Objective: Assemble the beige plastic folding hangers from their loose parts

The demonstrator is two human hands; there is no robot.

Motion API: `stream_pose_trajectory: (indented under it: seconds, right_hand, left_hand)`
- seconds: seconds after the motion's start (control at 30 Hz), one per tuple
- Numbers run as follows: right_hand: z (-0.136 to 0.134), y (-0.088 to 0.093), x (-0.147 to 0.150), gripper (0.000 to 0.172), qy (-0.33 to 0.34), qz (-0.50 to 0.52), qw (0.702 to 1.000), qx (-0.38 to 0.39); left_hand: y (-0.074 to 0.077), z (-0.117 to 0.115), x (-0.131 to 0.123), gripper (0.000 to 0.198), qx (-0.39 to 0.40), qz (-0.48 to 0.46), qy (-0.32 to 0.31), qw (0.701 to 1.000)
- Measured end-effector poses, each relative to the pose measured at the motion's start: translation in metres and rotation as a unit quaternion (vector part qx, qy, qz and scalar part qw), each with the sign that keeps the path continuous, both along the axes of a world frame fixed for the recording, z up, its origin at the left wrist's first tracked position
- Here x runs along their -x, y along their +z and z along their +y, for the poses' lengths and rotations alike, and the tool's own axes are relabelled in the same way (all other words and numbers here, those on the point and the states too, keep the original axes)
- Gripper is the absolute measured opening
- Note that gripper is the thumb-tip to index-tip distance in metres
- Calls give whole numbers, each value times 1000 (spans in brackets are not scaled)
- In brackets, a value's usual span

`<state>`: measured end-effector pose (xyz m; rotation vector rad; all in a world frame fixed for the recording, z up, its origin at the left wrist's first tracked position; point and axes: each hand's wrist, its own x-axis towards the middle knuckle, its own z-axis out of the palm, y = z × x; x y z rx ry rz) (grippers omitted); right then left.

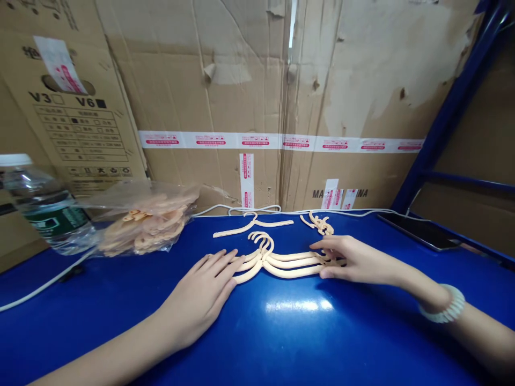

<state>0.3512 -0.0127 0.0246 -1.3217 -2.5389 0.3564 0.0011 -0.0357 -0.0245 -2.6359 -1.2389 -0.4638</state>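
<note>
A stack of several cream-coloured clothes hangers [293, 264] lies on the blue table in front of me, fanned slightly, hooks pointing away. My left hand [209, 289] rests over their left ends, fingers stretched out flat and covering the tips. At the opposite ends, my right hand [346, 258] curls its thumb and fingers around the hanger tips; its inner fingers are partly hidden. Behind the stack lies a single hanger [273, 223] of the same colour. A small heap of loose cream hook pieces [319, 222] sits just beyond my right hand.
A clear plastic bag [148, 220] of cream hanger parts lies at the left, beside a water bottle [48, 209]. A black phone [418, 231] lies at the right. White cables [341, 212] run along the back, below cardboard [209, 96]. A blue metal post [438, 112] stands at right.
</note>
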Motion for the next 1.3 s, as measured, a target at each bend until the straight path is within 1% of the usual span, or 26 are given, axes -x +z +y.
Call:
stream_pose_trajectory:
  seconds: [0.17,0.27,0.37,0.43,0.53,0.6,0.7,0.9,1.0,1.17,1.3]
  right_hand:
    - [3,-11,7,34,-15,-28,999,-23]
    - [4,-15,10,30,-28,-23,998,-45]
    - [3,-17,12,30,-26,-27,998,-59]
    - [2,-17,13,31,-27,-34,997,-64]
    - [2,-17,14,31,-28,-47,996,-65]
    - [1,-17,14,31,-28,-55,996,-64]
    - [1,-17,14,32,-33,-63,995,-64]
    - [-1,-18,13,38,-31,-51,995,-75]
    - [0,-18,12,38,-37,-38,995,-87]
    - [5,-16,10,38,-79,-8,992,-102]
    - [16,-10,3,35,-93,25,986,-139]
  left_hand:
    - [4,10,2,41,32,0,13,999]
    - [4,16,4,41,29,-5,19,999]
    - [4,17,4,41,2,-9,17,1000]
    - [7,13,4,40,-31,4,13,999]
    - [17,3,2,36,-76,30,-7,997]
    - [25,-3,-1,33,-90,38,-28,995]
    - [29,-7,-4,30,-82,29,-49,995]
    - [20,-4,-3,25,-58,-20,-57,996]
    - [18,0,-1,25,-45,-36,-64,996]
    - [25,9,4,25,-27,-58,-44,997]
    - [33,25,9,26,-6,-66,-11,998]
